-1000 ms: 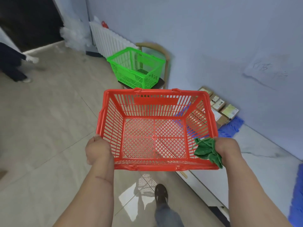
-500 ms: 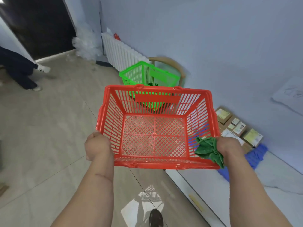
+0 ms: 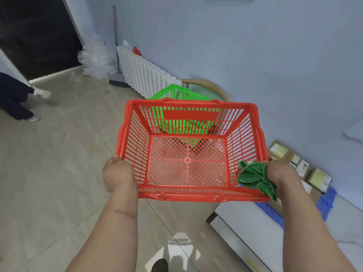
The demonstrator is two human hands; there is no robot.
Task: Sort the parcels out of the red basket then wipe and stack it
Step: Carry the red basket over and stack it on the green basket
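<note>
Room: grey tiled floor [image 3: 59,173], pale blue wall, white radiator [image 3: 145,75]
Head view, red basket [image 3: 188,152]: held in the air between both hands, no parcels inside
Left hand [image 3: 117,174]: curled round the basket's left rim
Right hand [image 3: 282,173]: grips the right rim and a crumpled green cloth [image 3: 257,178]
Green basket [image 3: 176,93]: behind the red one, on a chair
Parcels [image 3: 300,167]: on the floor by the wall, right of the basket

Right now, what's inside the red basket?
Nothing lies on the red basket mesh floor. A green cloth, held by the right hand, hangs over its near right corner, hiding that patch.
</note>
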